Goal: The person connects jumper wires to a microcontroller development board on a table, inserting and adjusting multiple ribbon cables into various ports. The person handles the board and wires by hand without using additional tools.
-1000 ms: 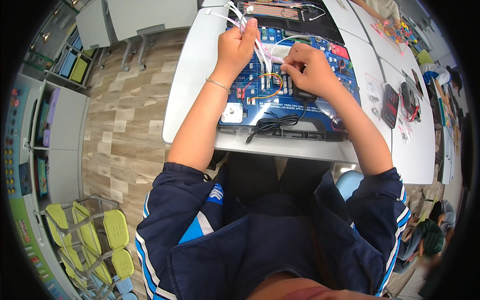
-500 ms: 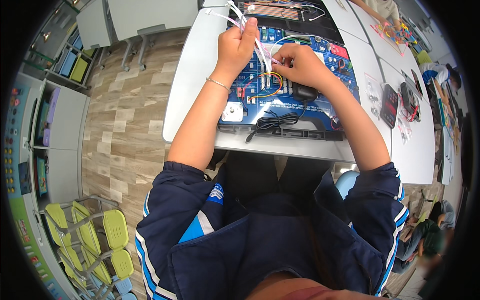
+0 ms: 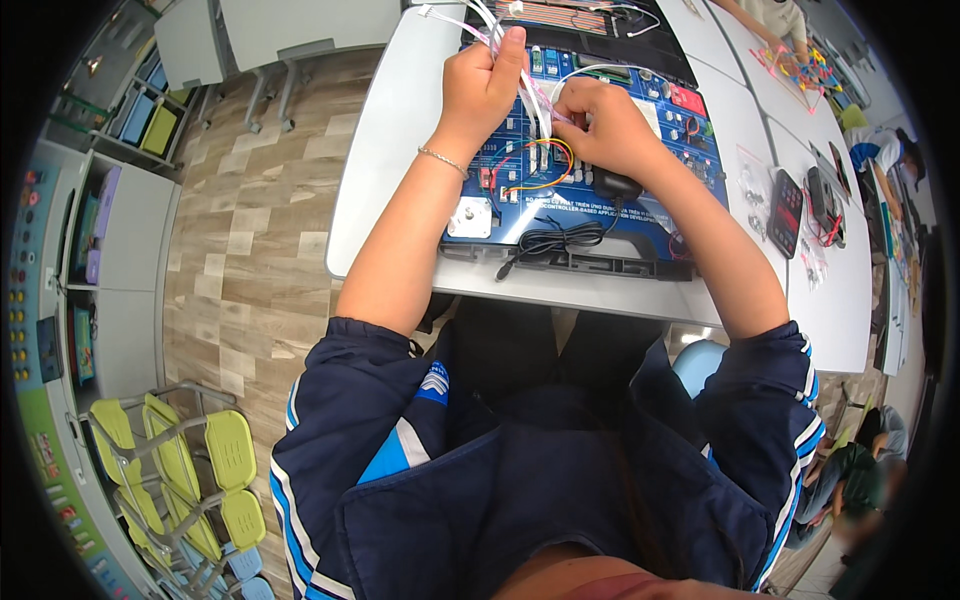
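Note:
My left hand [image 3: 484, 88] is closed around a bundle of white cables [image 3: 530, 105], thumb pointing up. The cables' loose ends stick out above it, and their lower ends hang down over a blue electronics board [image 3: 530, 212]. Just to the right, my right hand [image 3: 608, 128] is closed in a pinch on a pinkish-white strand beside the bundle; its fingertips are partly hidden. Below the hands, thin red, yellow and black wires [image 3: 571, 160] loop over the board. A black power adapter [image 3: 617, 186] sits under my right wrist, its coiled black cord [image 3: 562, 238] at the board's near edge.
A square silver motor [image 3: 469, 217] lies at the board's near left corner. Right of the board are a dark phone [image 3: 786, 213], a black meter-like device [image 3: 824, 194] and small plastic bags [image 3: 752, 185]. Another person's hands work with coloured sticks [image 3: 800, 70] at the far right.
Both hands have shifted slightly to the right with the cables, staying close together. The view has moved a little. Both grips look the same.

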Demonstrator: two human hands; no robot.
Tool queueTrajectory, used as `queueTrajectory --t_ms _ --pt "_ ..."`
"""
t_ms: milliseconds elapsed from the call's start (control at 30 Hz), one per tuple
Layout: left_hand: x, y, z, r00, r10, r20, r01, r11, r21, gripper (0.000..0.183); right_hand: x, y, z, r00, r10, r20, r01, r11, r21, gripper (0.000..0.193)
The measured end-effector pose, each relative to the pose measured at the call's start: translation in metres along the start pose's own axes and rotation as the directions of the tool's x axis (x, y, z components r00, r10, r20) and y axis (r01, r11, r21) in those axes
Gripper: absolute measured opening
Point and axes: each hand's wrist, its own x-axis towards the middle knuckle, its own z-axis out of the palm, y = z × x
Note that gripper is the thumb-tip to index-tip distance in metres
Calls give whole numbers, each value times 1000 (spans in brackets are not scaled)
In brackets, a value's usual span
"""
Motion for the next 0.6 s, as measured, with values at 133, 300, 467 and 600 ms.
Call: queueTrajectory --t_ms 133,300,467,600 --pt "0 2 1 1000 6 -3 -6 1000 12 54 -1 1 -2 1000 20 19 -20 999 46 15" --pt "1 3 0 999 49 -12 -48 999 12 54 -1 2 2 999 7 -35 -6 1000 4 14" --pt "1 2 1 999 37 -14 -37 999 4 54 -1 0 -1 999 -48 -18 49 997 67 10" --pt "1 4 0 1000 26 -9 -26 1000 9 51 -3 1 2 999 6 -42 -6 1000 13 10"
